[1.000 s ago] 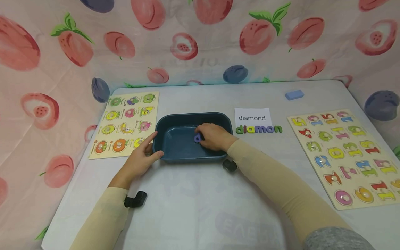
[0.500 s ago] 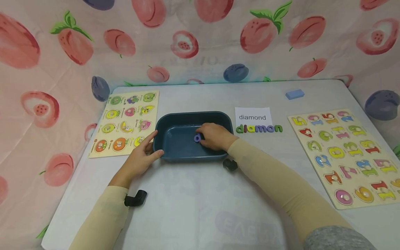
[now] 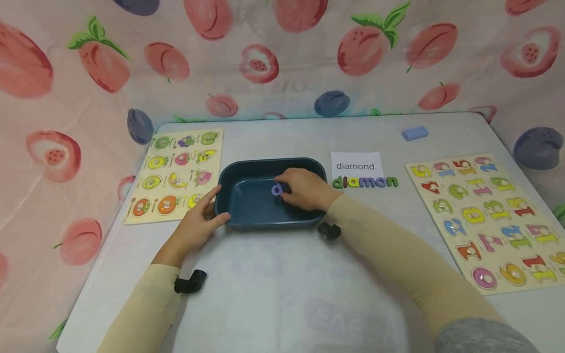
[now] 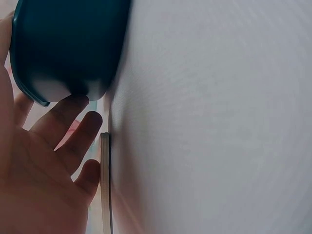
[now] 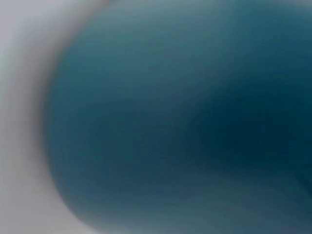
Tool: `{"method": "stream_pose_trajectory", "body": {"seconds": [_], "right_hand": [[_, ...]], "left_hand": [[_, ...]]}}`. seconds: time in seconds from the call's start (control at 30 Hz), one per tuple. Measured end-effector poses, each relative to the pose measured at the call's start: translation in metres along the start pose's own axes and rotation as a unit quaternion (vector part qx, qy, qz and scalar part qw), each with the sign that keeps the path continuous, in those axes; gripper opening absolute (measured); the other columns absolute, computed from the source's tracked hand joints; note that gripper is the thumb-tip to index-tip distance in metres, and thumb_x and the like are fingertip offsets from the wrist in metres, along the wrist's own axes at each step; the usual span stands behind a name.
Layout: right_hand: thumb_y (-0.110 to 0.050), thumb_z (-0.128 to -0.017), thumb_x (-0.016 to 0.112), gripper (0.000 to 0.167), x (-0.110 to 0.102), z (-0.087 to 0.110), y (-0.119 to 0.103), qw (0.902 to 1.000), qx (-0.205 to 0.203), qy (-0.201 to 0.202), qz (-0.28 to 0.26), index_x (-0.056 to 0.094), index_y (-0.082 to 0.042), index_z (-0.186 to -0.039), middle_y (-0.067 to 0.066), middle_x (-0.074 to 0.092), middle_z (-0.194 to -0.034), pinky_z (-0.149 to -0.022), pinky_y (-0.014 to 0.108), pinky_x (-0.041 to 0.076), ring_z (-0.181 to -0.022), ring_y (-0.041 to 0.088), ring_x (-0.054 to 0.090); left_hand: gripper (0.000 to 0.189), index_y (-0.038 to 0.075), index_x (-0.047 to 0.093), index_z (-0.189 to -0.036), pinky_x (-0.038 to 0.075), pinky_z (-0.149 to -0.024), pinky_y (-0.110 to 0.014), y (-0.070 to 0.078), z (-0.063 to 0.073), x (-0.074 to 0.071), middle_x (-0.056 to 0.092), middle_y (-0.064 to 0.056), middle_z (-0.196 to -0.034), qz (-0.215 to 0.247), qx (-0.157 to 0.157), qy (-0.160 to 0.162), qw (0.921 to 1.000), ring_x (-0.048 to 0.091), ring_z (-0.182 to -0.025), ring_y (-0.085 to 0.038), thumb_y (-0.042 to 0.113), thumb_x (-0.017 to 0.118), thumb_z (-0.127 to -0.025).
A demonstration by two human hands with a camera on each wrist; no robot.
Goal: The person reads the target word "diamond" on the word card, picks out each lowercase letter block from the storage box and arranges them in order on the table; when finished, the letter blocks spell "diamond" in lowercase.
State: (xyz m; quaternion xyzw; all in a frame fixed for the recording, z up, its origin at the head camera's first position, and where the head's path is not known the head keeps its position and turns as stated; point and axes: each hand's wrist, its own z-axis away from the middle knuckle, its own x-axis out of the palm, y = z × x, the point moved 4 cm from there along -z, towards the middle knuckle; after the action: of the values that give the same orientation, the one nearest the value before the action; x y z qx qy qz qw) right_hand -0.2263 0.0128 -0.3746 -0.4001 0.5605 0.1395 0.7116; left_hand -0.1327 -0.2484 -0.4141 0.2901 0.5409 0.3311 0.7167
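Observation:
A dark teal rectangular plastic tub [image 3: 249, 201] stands mid-table. My left hand [image 3: 194, 230] holds its left end, thumb over the front-left corner. From below, the left wrist view shows the hand's fingers [image 4: 78, 139] spread, with one fingertip against the tub's outer wall [image 4: 68, 48]. Inside the tub, my right hand [image 3: 306, 189] pinches a small purple letter [image 3: 276, 189], like a "d" or "a", between thumb and fingers. The right wrist view holds only a blurred close-up of the tub [image 5: 146, 122]; the hand is out of sight there.
Right of the tub lies a card [image 3: 355, 159] printed "diamond", with colored letters [image 3: 366, 182] spelling "diamon" below it. A fruit puzzle board [image 3: 176, 174] is at left, a number puzzle board [image 3: 487, 223] at right. A blue block [image 3: 415, 133] sits at the back.
My right hand has risen slightly within the tub with the purple letter, which has turned to face upward more. The left hand keeps its place on the tub.

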Motion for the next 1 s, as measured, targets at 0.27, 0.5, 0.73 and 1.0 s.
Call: {"method": "stream_pose_trajectory", "body": {"seconds": [0.27,0.5,0.73,1.0], "right_hand": [[-0.016,-0.096,0.065,0.049,-0.033,0.024,0.017,0.9994,0.017,0.026,-0.011,0.055,0.001,-0.141,0.016,0.06,-0.133,-0.107,0.042,0.041,-0.122,0.028,0.056],[-0.014,-0.095,0.066,0.049,-0.055,0.052,0.047,0.997,0.059,0.047,-0.015,0.056,0.002,-0.14,0.016,0.061,-0.128,-0.098,0.045,0.048,-0.11,0.029,0.059],[-0.013,-0.094,0.068,0.051,-0.083,0.089,0.08,0.9904,0.118,0.069,-0.019,0.054,0.001,-0.141,0.018,0.061,-0.129,-0.09,0.048,0.05,-0.109,0.032,0.058],[-0.018,-0.095,0.064,0.054,-0.098,0.127,0.116,0.9799,0.187,0.066,-0.017,0.051,0.0,-0.144,0.022,0.058,-0.127,-0.087,0.05,0.048,-0.106,0.036,0.055]], "left_hand": [[0.081,0.034,0.019,-0.161,0.025,-0.112,-0.063,0.001,-0.001,-0.001,0.043,-0.023,-0.151,-0.004,0.005,-0.002,1.0,0.039,-0.141,-0.036,0.043,0.067,-0.096],[0.081,0.034,0.019,-0.161,0.026,-0.112,-0.064,0.001,0.0,-0.001,0.043,-0.023,-0.151,-0.007,-0.002,-0.002,1.0,0.039,-0.141,-0.037,0.046,0.066,-0.096],[0.082,0.034,0.018,-0.161,0.025,-0.111,-0.064,0.002,0.001,0.0,0.043,-0.022,-0.151,-0.003,-0.002,-0.005,1.0,0.04,-0.14,-0.037,0.045,0.066,-0.096],[0.082,0.034,0.018,-0.161,0.026,-0.111,-0.064,0.001,0.002,0.0,0.041,-0.023,-0.152,-0.001,-0.006,-0.007,1.0,0.039,-0.141,-0.038,0.045,0.066,-0.096]]}}
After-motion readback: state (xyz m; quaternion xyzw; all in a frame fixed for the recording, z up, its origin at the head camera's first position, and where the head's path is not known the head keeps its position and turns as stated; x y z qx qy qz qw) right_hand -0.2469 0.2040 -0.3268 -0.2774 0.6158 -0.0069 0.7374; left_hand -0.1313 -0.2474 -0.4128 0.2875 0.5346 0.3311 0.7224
